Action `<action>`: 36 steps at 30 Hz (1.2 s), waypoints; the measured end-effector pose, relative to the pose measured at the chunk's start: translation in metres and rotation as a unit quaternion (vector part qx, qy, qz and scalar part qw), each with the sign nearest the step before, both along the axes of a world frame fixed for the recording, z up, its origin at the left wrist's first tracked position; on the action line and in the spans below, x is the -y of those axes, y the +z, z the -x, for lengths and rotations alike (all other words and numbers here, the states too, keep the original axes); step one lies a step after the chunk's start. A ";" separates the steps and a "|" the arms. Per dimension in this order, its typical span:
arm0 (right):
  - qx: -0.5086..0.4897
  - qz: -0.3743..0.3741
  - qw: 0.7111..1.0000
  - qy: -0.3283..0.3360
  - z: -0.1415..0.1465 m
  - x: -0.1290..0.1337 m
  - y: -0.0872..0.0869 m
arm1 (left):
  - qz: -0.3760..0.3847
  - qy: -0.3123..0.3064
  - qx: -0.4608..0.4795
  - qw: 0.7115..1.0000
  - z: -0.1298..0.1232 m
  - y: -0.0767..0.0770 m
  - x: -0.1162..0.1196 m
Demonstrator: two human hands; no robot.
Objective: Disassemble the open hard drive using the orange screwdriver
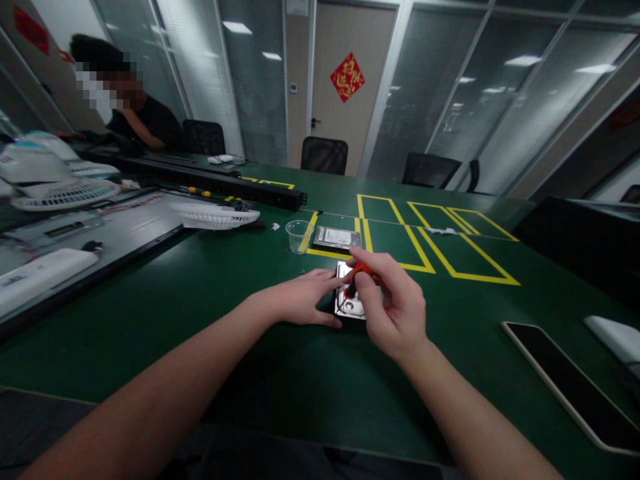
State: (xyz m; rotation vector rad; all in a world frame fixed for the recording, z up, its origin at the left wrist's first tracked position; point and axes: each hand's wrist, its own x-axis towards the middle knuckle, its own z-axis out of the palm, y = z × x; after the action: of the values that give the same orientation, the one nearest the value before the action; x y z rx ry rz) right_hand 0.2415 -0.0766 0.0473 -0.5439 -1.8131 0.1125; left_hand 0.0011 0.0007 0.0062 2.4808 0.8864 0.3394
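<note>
A silver hard drive (351, 307) lies on the green table in front of me, partly covered by both hands. My left hand (313, 298) grips its left side, with the thumb at the near corner and the fingers along the far part. In my right hand (395, 300), a screwdriver (351, 288) with a red and black handle is pinched between thumb and fingers, tilted over the drive's top. Its tip points at the drive's face; whether it sits in a screw is too small to tell. Beyond lies a second hard drive (337, 238) with a white label, beside a clear plastic cup (299, 238).
Yellow tape rectangles (467, 275) mark the table. A phone (565, 380) and a white object (615, 340) lie at right. On the left are a grey panel (135, 230), white fan parts (215, 215) and a long black bar (260, 190). A person (145, 120) sits far left.
</note>
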 end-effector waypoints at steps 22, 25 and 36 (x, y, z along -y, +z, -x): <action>0.001 0.026 0.999 0.038 -0.003 0.001 -0.001 | 0.005 0.014 -0.003 1.000 0.000 0.001 0.002; -0.003 0.039 0.998 0.041 -0.004 0.001 -0.002 | 0.006 0.009 -0.002 1.000 0.000 0.004 0.003; 0.019 -0.001 1.000 0.000 0.001 0.001 0.002 | 0.011 -0.001 0.014 1.000 -0.001 0.001 0.001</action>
State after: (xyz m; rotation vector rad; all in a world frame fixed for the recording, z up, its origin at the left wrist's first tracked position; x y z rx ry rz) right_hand 0.2405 -0.0779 0.0495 -0.5480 -1.8501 0.0999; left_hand 0.0017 -0.0003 0.0073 2.4511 0.8724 0.3619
